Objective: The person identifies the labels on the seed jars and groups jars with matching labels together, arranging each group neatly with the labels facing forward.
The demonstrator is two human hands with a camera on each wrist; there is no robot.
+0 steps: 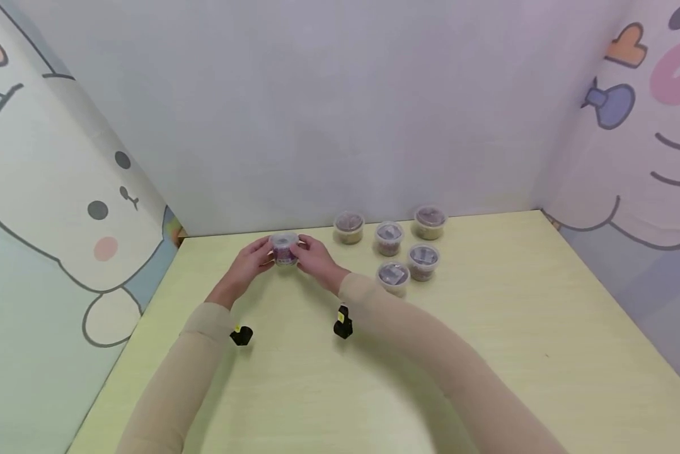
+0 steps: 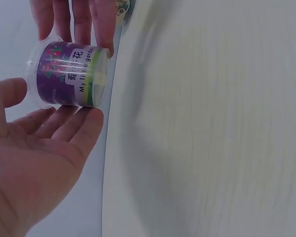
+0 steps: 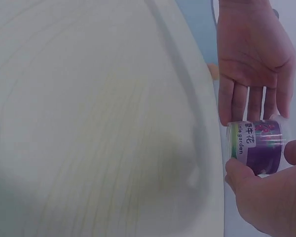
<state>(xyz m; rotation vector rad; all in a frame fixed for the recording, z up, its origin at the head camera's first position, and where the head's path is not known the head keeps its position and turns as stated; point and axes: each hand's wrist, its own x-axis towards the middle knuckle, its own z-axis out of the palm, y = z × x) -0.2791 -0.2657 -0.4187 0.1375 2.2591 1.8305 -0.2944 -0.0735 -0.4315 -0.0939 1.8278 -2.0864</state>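
A small clear plastic tub with a lid and a purple label reading "My little garden" is held between both hands near the table's back edge. In the head view my left hand grips its left side. The left wrist view has the left hand with its fingertips along the side of the tub and its thumb at the lid end. My right hand holds the other side, thumb over the front of the label. In the right wrist view the right hand has fingers and thumb around the tub.
Several similar lidded tubs stand right of the hands, among them a back-left tub, a back-right tub and a front tub close by the right forearm. A white wall rises behind the pale table; cartoon-printed panels flank it.
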